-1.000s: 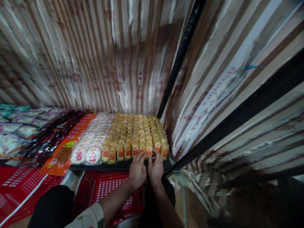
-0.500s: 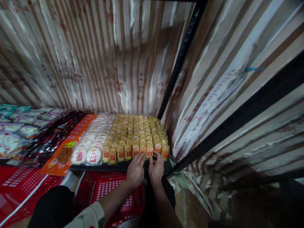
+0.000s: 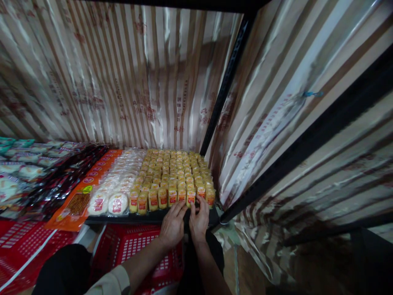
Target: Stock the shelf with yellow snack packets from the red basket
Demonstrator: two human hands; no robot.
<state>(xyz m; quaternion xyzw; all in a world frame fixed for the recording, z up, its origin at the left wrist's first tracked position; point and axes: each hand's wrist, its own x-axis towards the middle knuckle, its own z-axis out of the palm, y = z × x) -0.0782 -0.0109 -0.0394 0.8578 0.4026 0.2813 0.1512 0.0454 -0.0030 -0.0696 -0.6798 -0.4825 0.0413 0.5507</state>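
Small yellow wrapped cakes with red-and-white labels stand in close rows on a dark shelf, the front row upright. My left hand reaches to the front edge, its fingers stretched out and the tips against the lower front of the cakes. Just to its right, my right hand has thumb and fingers apart, bent and touching the front-row cakes near the right end. One front wrapped cake shows between the two hands' fingertips. Neither hand visibly lifts a cake; the contact at the fingertips is partly hidden.
Left of the cakes lie round white wrapped pastries, an orange snack packet and dark shiny packets. Red baskets stand below the shelf edge. A black metal post and striped sheeting enclose the shelf.
The view has shifted slightly, so the shelf appears a little further left and lower. Both hands stay at the same front-row cakes, with slight finger movement.
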